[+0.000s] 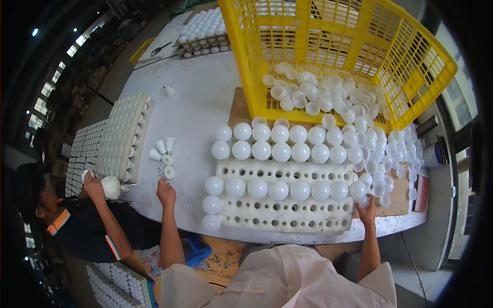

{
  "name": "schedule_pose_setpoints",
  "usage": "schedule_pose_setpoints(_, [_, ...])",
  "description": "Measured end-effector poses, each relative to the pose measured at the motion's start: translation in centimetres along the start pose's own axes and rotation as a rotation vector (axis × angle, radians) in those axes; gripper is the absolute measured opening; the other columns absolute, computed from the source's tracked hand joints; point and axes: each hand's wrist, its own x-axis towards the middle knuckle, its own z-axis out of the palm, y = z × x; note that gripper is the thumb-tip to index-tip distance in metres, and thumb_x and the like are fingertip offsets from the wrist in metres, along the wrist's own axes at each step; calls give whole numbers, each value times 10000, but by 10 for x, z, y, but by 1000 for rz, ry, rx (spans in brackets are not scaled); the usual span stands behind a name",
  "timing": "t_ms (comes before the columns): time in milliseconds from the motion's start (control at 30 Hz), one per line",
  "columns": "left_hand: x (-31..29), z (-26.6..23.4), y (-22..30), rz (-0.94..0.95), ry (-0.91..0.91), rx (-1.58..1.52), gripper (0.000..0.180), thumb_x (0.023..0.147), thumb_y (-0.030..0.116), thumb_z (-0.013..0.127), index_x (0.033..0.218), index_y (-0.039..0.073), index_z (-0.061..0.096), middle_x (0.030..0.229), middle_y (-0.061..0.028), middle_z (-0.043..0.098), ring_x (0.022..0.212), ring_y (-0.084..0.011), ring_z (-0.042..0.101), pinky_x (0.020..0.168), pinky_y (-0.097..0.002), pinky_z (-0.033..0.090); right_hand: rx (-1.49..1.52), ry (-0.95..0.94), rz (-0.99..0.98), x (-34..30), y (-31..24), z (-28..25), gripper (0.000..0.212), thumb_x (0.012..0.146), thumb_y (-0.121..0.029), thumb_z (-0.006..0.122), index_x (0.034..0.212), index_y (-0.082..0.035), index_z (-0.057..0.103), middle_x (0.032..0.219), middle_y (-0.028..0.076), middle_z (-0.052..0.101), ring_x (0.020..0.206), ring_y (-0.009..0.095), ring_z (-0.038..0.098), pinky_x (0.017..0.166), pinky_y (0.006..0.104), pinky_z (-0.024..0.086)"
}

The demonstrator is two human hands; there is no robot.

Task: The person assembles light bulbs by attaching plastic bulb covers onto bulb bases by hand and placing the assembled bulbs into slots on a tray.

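Note:
My right hand (366, 209) closes its fingertips on a round white bulb cover (358, 190) at the right end of a row. That row lies on a white foam tray (287, 205) pierced with holes; more covers stand in rows behind it and at its left edge. My left hand (166, 193) is closed, its fingertips right by a small cluster of white cone-shaped bulb bases (168, 172). Whatever those fingers hold is hidden. Beyond the tray, loose cup-like covers (382, 169) are heaped on brown board.
A yellow plastic crate (246, 66) lies tipped, spilling covers toward me. A co-worker (46, 205) at the left holds a white item beside stacked trays (120, 136). Filled trays (203, 31) stand at the back; a lone bulb base (168, 91) sits on the white table (195, 102).

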Motion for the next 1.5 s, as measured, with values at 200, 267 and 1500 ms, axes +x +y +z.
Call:
schedule_pose_setpoints(200, [74, 19, -67, -117, -358, 746, 738, 700, -116, 579, 1352, 86, 301, 1262, -233, 447, 1183, -390, 430, 987, -419, 389, 676, 235, 571, -20, -67, -49, 562, 827, -330, 628, 1305, -112, 428, 1130, 58, 560, 906, 194, 585, 611, 254, 459])
schedule_pose_setpoints(267, [79, 29, -78, 91, -357, 638, 661, 709, -119, 571, 1302, 79, 354, 1210, -241, 463, 1139, -401, 443, 969, -436, 390, 1067, 179, 667, -38, -48, -56, 569, 830, -411, 598, 1313, -180, 406, 1078, 8, 558, 834, 157, 577, 509, 222, 401])
schedule_pose_setpoints(1500, [-262, 84, 256, -386, -1427, -652, 362, 707, 138, 718, 983, -62, 597, 756, -87, 629, 555, -98, 556, 500, -228, 458, 830, -813, -345, -34, -213, -5, 768, 608, -144, 820, 1260, -82, 421, 1192, 69, 551, 1156, 198, 488, 1012, 364, 359])
